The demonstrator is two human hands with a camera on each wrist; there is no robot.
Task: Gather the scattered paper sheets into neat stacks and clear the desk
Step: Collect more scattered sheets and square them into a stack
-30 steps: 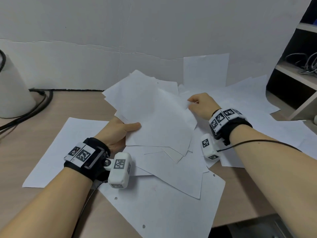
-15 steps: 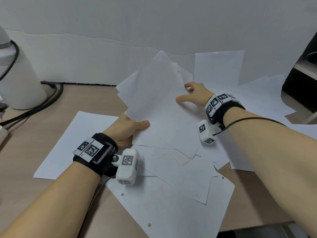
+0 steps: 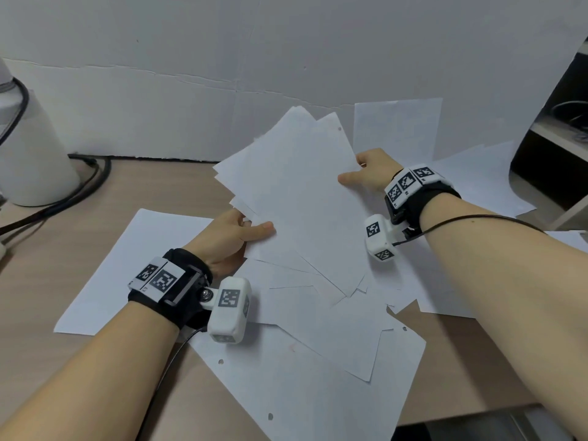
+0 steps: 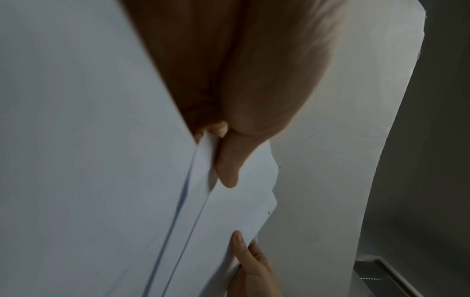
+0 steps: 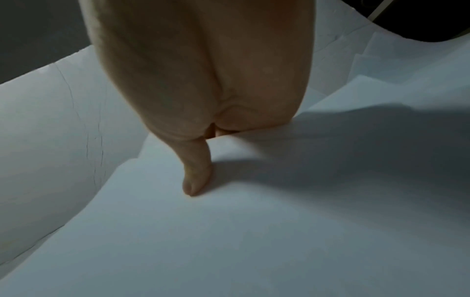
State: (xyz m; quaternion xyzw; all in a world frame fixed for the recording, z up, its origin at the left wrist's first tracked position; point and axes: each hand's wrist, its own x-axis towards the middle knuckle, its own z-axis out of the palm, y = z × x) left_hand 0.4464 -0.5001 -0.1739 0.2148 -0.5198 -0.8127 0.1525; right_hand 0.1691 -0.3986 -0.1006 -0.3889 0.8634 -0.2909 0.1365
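Note:
A loose bundle of white paper sheets (image 3: 299,186) is tilted up above the desk, held from both sides. My left hand (image 3: 245,230) grips its lower left edge, thumb on top and fingers hidden underneath; the left wrist view shows that thumb on the bundle (image 4: 239,203). My right hand (image 3: 362,173) pinches the right edge, thumb pressed on the top sheet (image 5: 229,231). More sheets lie scattered flat below: one at the left (image 3: 127,268), several overlapping at the front (image 3: 318,370), others at the right (image 3: 477,183).
A white cone-shaped lamp base (image 3: 28,148) with black cables (image 3: 79,192) stands at the far left. A white wall panel (image 3: 254,58) backs the wooden desk (image 3: 47,361). A dark shelf unit (image 3: 560,128) stands at the far right. One sheet (image 3: 397,125) leans against the wall.
Both hands have raised and tilted the bundle off the pile. My right hand moved from the top of the sheets to pinching their right edge.

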